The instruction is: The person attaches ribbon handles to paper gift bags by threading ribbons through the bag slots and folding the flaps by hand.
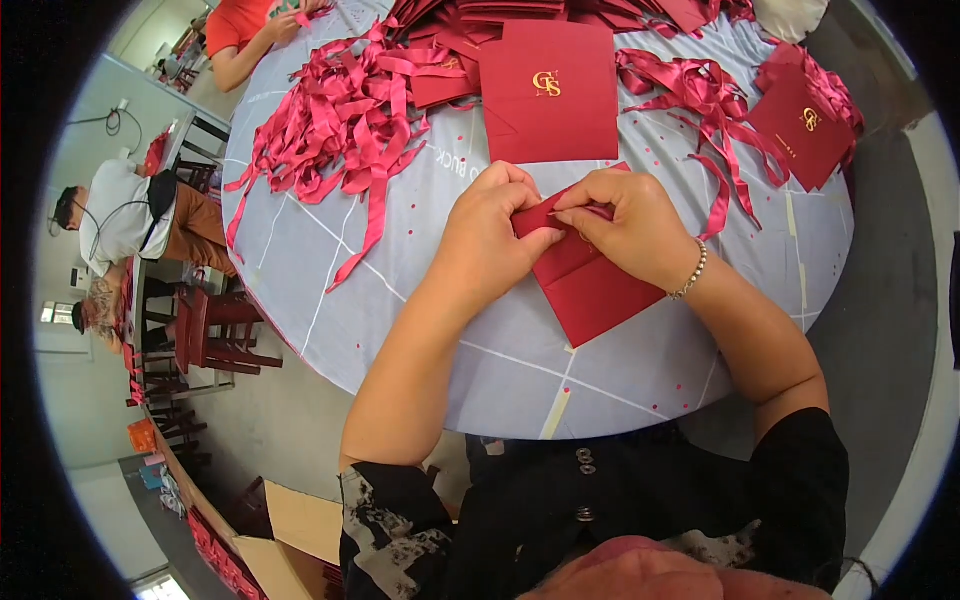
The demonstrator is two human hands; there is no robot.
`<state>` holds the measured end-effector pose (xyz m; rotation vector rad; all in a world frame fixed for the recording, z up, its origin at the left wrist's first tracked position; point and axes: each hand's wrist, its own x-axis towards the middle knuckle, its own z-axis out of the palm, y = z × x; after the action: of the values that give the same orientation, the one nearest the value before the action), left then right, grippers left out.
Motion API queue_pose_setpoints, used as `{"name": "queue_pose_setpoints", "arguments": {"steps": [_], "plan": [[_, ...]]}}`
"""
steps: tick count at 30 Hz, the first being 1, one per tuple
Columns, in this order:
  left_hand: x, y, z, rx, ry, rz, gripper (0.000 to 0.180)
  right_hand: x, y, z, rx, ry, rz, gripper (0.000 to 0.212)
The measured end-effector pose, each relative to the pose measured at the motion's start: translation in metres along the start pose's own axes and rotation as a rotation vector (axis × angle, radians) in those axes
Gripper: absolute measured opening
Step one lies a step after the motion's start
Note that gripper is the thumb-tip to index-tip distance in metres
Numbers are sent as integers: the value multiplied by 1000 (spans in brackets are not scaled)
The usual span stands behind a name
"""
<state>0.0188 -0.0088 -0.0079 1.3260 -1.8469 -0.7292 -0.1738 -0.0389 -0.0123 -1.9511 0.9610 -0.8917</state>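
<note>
Head view: creased dk-red pouch [610, 300], angled over tablecloth [510, 390], is clamped nr top btwn fingers of L hand [500, 230] & R hand [640, 225], w/ pink ribbons [335, 140] at L & gold-marked red pouch [550, 120] blocking space just beyond.

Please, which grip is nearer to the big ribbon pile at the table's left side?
Left. The left grip is apart from the ribbon pile, to its lower right; the right grip is farther to the right, beyond the left one.
</note>
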Motion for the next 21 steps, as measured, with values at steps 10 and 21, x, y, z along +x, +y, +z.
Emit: {"name": "queue_pose_setpoints", "arguments": {"steps": [10, 21], "plan": [[-1, 1, 6, 27, -7, 40, 22, 0, 4, 9, -228, 74, -144, 5], [-1, 0, 3, 37, 37, 140, 23, -3, -4, -6, -103, -5, -129, 6]]}}
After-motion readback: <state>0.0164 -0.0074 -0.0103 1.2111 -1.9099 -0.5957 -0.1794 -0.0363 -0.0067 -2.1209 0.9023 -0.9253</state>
